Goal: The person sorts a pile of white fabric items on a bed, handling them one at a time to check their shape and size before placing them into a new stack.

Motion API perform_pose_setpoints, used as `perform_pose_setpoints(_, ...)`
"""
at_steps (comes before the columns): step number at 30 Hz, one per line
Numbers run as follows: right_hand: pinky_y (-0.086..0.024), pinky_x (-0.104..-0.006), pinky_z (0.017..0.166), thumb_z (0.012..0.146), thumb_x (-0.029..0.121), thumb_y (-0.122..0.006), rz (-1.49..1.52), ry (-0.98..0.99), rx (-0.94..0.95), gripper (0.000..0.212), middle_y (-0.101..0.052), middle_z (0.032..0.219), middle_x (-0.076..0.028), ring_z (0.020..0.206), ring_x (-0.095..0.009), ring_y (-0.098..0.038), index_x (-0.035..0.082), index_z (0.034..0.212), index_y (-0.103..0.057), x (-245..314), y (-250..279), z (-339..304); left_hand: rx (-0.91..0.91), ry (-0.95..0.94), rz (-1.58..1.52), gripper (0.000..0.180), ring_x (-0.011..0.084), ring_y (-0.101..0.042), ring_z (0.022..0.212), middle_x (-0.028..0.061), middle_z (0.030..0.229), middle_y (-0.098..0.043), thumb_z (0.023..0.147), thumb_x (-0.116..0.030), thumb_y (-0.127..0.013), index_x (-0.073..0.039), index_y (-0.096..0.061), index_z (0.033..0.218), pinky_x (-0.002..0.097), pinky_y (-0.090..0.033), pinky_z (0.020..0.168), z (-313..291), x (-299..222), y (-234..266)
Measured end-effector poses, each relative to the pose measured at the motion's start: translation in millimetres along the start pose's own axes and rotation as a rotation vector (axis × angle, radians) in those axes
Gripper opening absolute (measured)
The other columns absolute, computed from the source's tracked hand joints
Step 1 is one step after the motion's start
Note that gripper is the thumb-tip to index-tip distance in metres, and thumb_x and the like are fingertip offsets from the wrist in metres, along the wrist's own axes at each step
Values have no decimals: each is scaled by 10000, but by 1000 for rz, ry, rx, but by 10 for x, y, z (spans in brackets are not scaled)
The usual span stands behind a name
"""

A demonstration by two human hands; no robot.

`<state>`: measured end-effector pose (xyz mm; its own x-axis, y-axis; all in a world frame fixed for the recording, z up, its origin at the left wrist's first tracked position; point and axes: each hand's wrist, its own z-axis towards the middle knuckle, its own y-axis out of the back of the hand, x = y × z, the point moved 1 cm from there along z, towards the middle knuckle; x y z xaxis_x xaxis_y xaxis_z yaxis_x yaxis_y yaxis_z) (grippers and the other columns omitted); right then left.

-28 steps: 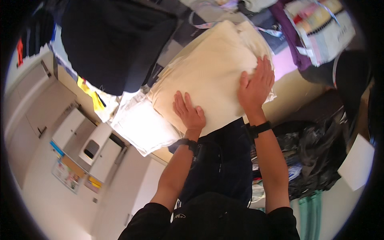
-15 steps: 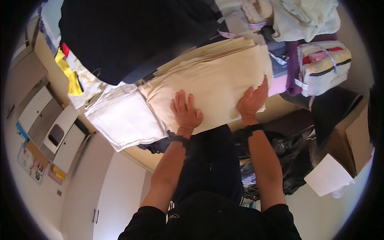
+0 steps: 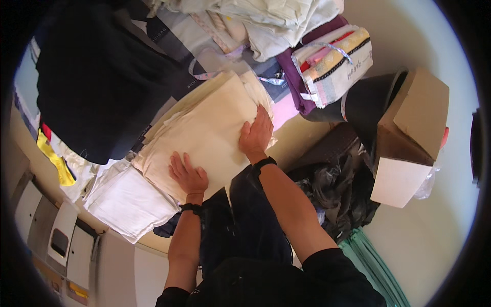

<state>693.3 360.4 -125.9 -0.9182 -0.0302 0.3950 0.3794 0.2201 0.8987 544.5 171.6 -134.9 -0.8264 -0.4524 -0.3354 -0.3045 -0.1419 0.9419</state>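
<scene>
A stack of folded cream cloths [image 3: 215,125] lies in front of me near the table's front edge. My left hand [image 3: 188,176] rests flat on its near left part, fingers spread. On the right end of the stack, my right hand [image 3: 257,134] presses with fingers stretched out and holds nothing. Folded white cloths [image 3: 130,197] lie against the stack's left side. A large black cloth [image 3: 97,82] spreads behind it on the left.
A tied bundle of folded fabrics [image 3: 337,64] sits back right, beside purple cloth [image 3: 295,82]. Whitish cloth [image 3: 276,25] is heaped at the back. An open cardboard box [image 3: 409,128] and black plastic bags [image 3: 332,189] are to the right. Green curtain-like fabric [image 3: 371,266] hangs lower right.
The view has turned, so the table and stack appear tilted and farther left. Both hands stay flat on the cream cloths, at about the same places.
</scene>
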Motion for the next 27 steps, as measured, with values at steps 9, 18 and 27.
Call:
perform_pose_setpoints(9, -254, -476, 1077, 813, 224, -571, 52, -8, 19, 596, -404, 1388, -194, 1303, -366, -353, -3, 1334, -391, -2, 73, -5, 25, 14, 44, 603, 429, -262, 1377, 246, 1492, -283, 856, -285, -442, -24, -356, 1393, 605, -194, 1097, -44, -41, 33)
perform_pose_setpoints(18, -285, -485, 1063, 841, 237, -604, 194, 69, 38, 584, -392, 1395, -215, 1314, -358, -348, -5, 1328, -390, -96, 307, 111, 77, 135, 91, 643, 413, -255, 1371, 246, 1466, -294, 773, -129, -565, -11, -368, 1374, 571, -174, 1119, 255, -687, 534)
perform_pose_setpoints(27, -279, -489, 1081, 777, 43, -626, 404, 346, 5, 561, -402, 1359, -250, 1277, -418, -360, -49, 1287, -411, 318, 1163, 929, 413, 637, -605, 348, 294, -613, 522, 152, 581, -611, 867, -297, -639, -20, -618, 659, 404, -496, 526, 776, -1228, 425)
